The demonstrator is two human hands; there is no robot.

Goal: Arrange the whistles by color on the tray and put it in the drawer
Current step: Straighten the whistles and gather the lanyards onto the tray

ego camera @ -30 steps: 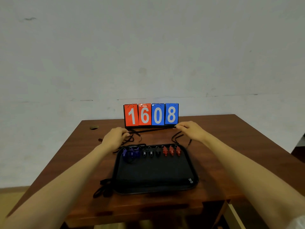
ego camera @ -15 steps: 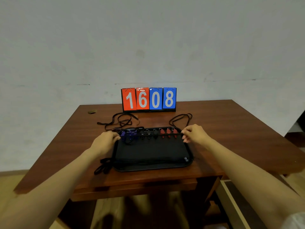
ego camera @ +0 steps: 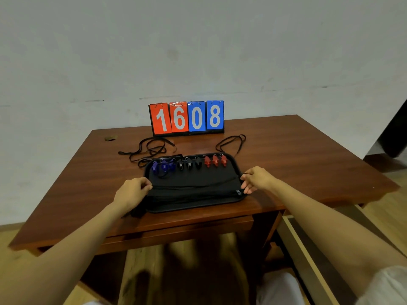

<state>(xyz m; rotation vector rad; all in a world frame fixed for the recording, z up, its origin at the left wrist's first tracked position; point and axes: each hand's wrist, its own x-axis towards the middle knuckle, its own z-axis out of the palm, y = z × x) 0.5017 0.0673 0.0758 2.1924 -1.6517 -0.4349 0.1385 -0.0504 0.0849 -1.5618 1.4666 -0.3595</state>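
Observation:
A black tray point(ego camera: 193, 209) lies on the wooden table point(ego camera: 297, 161) near its front edge. Along the tray's far side stands a row of whistles: blue ones point(ego camera: 163, 167) on the left, black ones point(ego camera: 189, 165) in the middle, red ones point(ego camera: 214, 161) on the right. A thin black lanyard cord point(ego camera: 193, 184) is stretched across the middle of the tray. My left hand point(ego camera: 130, 193) pinches the cord at the tray's left edge. At the tray's right edge my right hand point(ego camera: 257, 179) pinches its other end.
A flip scoreboard point(ego camera: 187, 117) reading 1608 stands at the table's back. Loose black lanyards point(ego camera: 149, 148) trail on the table behind the tray. A pulled-out drawer point(ego camera: 308, 260) shows at the lower right beside the table; a closed drawer front point(ego camera: 176, 232) sits under the tabletop.
Both hands came back from the scoreboard to the tray, then slid from the whistle row toward the near side, drawing the cord across. The view pulled back.

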